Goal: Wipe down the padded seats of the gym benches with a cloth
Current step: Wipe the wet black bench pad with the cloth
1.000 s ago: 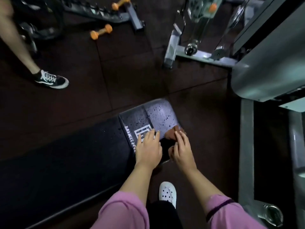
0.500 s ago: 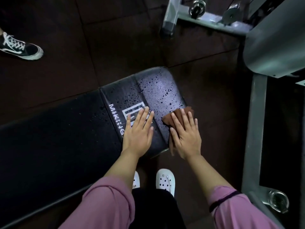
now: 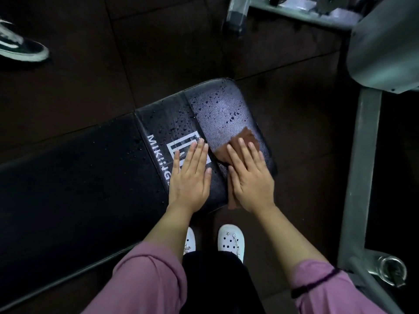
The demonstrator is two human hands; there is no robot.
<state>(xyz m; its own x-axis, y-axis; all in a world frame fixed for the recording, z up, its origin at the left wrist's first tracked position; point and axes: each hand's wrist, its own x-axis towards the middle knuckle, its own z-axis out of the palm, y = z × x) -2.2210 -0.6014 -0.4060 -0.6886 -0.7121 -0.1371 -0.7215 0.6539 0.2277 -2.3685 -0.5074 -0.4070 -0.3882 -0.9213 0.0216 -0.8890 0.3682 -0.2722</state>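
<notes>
A black padded bench (image 3: pixel 74 177) runs from the lower left to the middle of the head view. Its end pad (image 3: pixel 222 109) is dotted with water drops and carries a white logo. My left hand (image 3: pixel 190 177) rests flat on the logo, fingers straight. My right hand (image 3: pixel 249 175) presses a brown cloth (image 3: pixel 243 140) flat against the pad's right near corner. Part of the cloth hangs over the near edge below my palm.
A grey machine frame (image 3: pixel 360 168) stands upright at the right, with a bolt foot (image 3: pixel 391 269) on the floor. Another grey frame base (image 3: pixel 292 10) crosses the top. Someone's black sneaker (image 3: pixel 20 49) is at the far left. My white clogs (image 3: pixel 230 241) stand below the bench end.
My right hand has slid the cloth further onto the pad, away from me. A streak near it now looks free of drops. The view has tilted down and closer.
</notes>
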